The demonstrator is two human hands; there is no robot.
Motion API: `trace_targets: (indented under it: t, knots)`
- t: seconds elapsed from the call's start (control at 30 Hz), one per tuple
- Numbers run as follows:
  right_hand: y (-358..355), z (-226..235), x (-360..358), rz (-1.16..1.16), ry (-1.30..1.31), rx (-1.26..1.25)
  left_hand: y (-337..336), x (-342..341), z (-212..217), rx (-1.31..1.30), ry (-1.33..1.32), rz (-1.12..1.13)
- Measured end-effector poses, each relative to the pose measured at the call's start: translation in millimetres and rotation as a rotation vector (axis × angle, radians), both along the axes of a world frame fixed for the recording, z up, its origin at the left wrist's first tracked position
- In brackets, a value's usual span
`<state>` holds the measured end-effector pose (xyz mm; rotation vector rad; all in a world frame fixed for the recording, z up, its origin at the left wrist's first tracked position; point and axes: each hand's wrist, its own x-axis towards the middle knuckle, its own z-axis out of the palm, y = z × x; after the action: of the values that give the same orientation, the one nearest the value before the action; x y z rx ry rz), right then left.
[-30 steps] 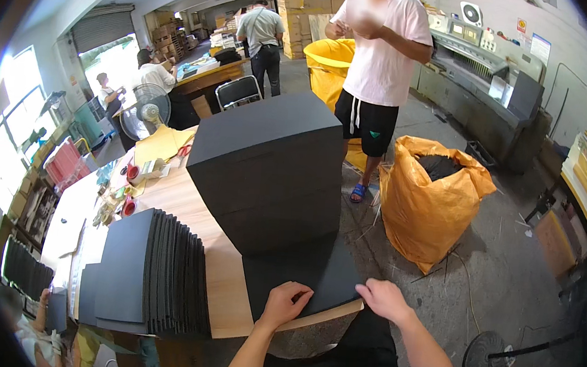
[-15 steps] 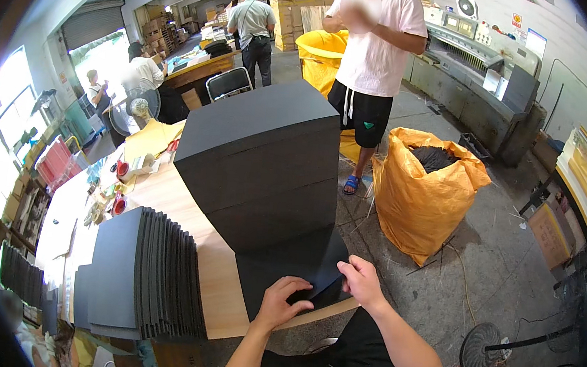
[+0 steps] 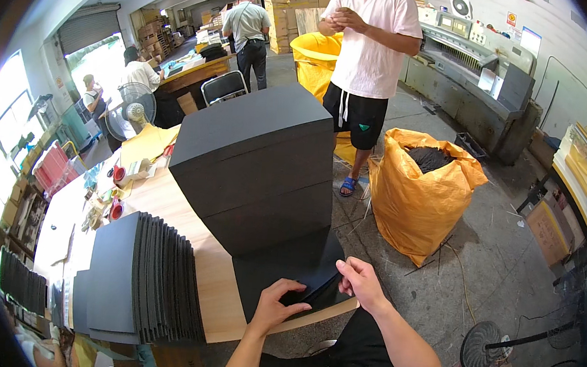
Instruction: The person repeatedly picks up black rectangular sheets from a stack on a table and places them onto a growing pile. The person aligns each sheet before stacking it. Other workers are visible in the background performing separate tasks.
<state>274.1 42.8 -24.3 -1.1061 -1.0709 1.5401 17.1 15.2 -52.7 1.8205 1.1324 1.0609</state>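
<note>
A black sheet lies at the table's near corner, its near right edge a little raised above another dark layer. My right hand pinches that sheet at its right edge, thumb against curled fingers. On the sheet's near part rests my left hand, fingers stretched forward and thumb spread apart. Directly beyond both hands rises a tall block of stacked black sheets. To the left, a row of black boards leans in a fanned pile. My left fingertips are partly hidden against the dark surface.
The wooden table carries red tape rolls and yellow paper farther left. An orange sack of black scraps stands right on the floor, near a person. A fan is at lower right.
The view has shifted slightly. My hands keep almost the same place on the sheet, while its raised near edge looks a little different. The person opposite has lowered their hands.
</note>
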Motion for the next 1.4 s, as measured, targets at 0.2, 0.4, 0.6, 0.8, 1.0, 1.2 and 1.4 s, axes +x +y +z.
trace_targets:
  t: [0.2, 0.4, 0.6, 0.8, 1.0, 1.2, 1.4]
  knots:
    - [-5, 0, -15, -0.132, -0.704, 0.382, 0, 10, 2, 0.027, -0.093, 0.065]
    - [5, 14, -11, -0.033, -0.025, -0.062, 0, 2, 3, 0.155, 0.194, -0.012]
    - [5, 6, -7, -0.005, 0.013, -0.042, 2, -1, -4, 0.16, 0.128, 0.0]
    - [-2, 2, -6, -0.076, -0.23, 0.07, -2, 7, 5, 0.09, 0.026, 0.048]
    - [5, 0, -7, -0.039, 0.061, -0.05, 2, 1, -4, 0.211, 0.21, 0.001]
    - [4, -4, -5, -0.026, 0.116, -0.049, -2, 4, 2, 0.119, 0.17, 0.033]
    - [-4, 4, -2, -0.052, 0.117, -0.02, -2, 4, 7, 0.022, 0.133, 0.005]
